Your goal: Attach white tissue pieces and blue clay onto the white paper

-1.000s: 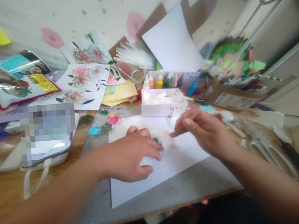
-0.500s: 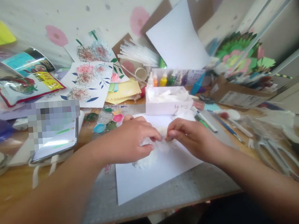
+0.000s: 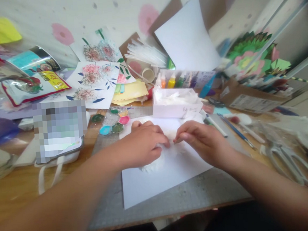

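Note:
A white sheet of paper (image 3: 162,186) lies on the grey cutting mat (image 3: 108,208). On the sheet, a white fluffy clump (image 3: 151,165) shows partly beneath my left hand (image 3: 145,144), whose bent fingers leave a gap between thumb and forefinger. My right hand (image 3: 198,138) is close beside it, thumb and forefinger pinched together above the paper. What sits in that pinch is too small and blurred to name. Thin whitish bits (image 3: 176,151) lie on the sheet below the fingertips. Behind the hands stands a white box (image 3: 175,109) filled with white, tissue-like material.
A paint palette (image 3: 114,120) and a phone (image 3: 62,144) on a stand are to the left. Pens (image 3: 216,125), a paintbrush (image 3: 236,132) and large scissors (image 3: 293,165) lie right. Flower pictures (image 3: 93,84), small paint bottles (image 3: 171,81) and a cardboard box (image 3: 248,99) line the back.
The view has shifted slightly, so everything appears a little further right. Both hands keep nearly the same pose, the right still pinching beside the left.

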The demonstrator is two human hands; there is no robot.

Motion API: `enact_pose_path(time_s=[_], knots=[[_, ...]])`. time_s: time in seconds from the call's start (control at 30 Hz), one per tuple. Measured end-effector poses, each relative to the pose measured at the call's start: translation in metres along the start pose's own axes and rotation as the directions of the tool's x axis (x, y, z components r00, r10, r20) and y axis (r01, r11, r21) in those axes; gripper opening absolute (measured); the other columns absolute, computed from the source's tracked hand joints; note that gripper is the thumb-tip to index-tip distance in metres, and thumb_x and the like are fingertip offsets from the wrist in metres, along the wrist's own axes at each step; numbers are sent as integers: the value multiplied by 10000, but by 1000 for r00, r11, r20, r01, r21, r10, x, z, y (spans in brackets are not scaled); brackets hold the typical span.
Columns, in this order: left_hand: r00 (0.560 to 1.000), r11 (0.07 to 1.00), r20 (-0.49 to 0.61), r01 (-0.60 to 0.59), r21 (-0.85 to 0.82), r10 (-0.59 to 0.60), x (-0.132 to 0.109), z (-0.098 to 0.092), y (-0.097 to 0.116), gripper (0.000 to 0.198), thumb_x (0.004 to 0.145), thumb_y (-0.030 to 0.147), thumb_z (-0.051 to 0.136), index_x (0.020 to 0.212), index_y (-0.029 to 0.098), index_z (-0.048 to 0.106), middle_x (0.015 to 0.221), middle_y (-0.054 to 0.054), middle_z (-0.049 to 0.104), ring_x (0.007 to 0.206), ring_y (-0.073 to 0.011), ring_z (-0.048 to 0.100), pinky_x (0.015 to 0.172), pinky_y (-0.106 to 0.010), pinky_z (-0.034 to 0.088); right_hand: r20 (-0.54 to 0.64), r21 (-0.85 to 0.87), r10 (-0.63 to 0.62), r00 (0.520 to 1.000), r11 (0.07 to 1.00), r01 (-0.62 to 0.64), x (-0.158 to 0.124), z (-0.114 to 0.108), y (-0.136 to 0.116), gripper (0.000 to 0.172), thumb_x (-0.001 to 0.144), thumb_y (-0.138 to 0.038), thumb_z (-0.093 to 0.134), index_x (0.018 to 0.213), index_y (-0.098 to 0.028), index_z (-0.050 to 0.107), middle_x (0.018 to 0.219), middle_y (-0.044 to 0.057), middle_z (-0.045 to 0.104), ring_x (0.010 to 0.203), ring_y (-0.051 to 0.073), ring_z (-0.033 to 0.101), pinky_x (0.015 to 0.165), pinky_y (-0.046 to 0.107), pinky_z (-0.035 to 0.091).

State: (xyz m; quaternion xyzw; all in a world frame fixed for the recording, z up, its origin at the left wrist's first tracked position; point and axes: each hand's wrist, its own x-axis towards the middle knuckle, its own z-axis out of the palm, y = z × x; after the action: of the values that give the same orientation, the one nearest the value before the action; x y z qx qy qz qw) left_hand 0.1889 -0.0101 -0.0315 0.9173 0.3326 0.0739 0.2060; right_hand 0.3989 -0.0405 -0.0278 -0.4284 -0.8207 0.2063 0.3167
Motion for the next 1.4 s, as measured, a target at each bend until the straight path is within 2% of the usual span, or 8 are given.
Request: enact_pose_path(time_s=[0.2,0.4,0.6,0.93,1.07,1.2,1.3,1.4], knots=[[999,1000,20,-26,-14,27,1,4,-2,313,780,130,474,918,327,675,937,63,685,962,-205,486,773,-375,229,-23,10,-26,999,1000,26,-1,3,1,192,931,-298,475,780,-233,574,806,15,672,725,146,625,640,257,467],[1000,999,3,6,-34,-6,2,7,-5,337,770,134,475,932,341,685,957,65,693,966,-218,487,789,-378,230,-22,23,-25,999,999,25,0,3,1,166,922,-289,491,799,-236,588,795,16,676,718,148,630,634,259,472],[999,999,3,36,-19,-36,2,6,-3,355,753,117,476,942,316,701,966,47,697,976,-222,488,797,-382,242,-74,57,-33,997,998,38,0,1,-2,155,923,-309,489,841,-236,599,834,30,693,780,165,648,676,273,488],[999,999,-13,32,0,-32,1,0,-2,330,758,126,474,918,305,700,918,36,687,950,-223,492,793,-378,260,26,-96,-122,992,988,124,-1,11,11,128,904,-251,519,811,-225,603,836,27,701,787,173,646,706,290,481],[997,998,-55,55,1,-55,2,-1,-3,293,788,141,464,904,273,698,919,29,690,933,-217,489,795,-368,281,-3,-76,-110,994,991,109,-3,12,17,136,900,-256,518,800,-229,607,820,35,705,781,181,649,704,308,490],[996,995,-34,83,55,-81,3,4,-2,312,777,132,454,880,283,707,898,13,682,925,-232,485,773,-394,262,-15,-68,-124,992,990,122,-5,13,19,139,890,-260,537,779,-231,616,796,41,706,782,194,647,714,334,490],[997,994,-14,82,66,-81,2,6,1,316,778,147,462,892,306,710,935,-1,660,947,-243,476,767,-407,243,-25,-14,-71,997,997,70,-7,11,18,139,889,-266,545,788,-235,636,818,40,710,797,192,651,728,336,496],[997,997,-2,72,29,-72,1,7,3,295,789,173,487,927,320,701,965,0,638,950,-232,478,779,-402,238,-105,95,59,993,994,-49,-9,5,16,165,897,-289,538,792,-250,659,815,22,713,775,174,659,708,312,515]])
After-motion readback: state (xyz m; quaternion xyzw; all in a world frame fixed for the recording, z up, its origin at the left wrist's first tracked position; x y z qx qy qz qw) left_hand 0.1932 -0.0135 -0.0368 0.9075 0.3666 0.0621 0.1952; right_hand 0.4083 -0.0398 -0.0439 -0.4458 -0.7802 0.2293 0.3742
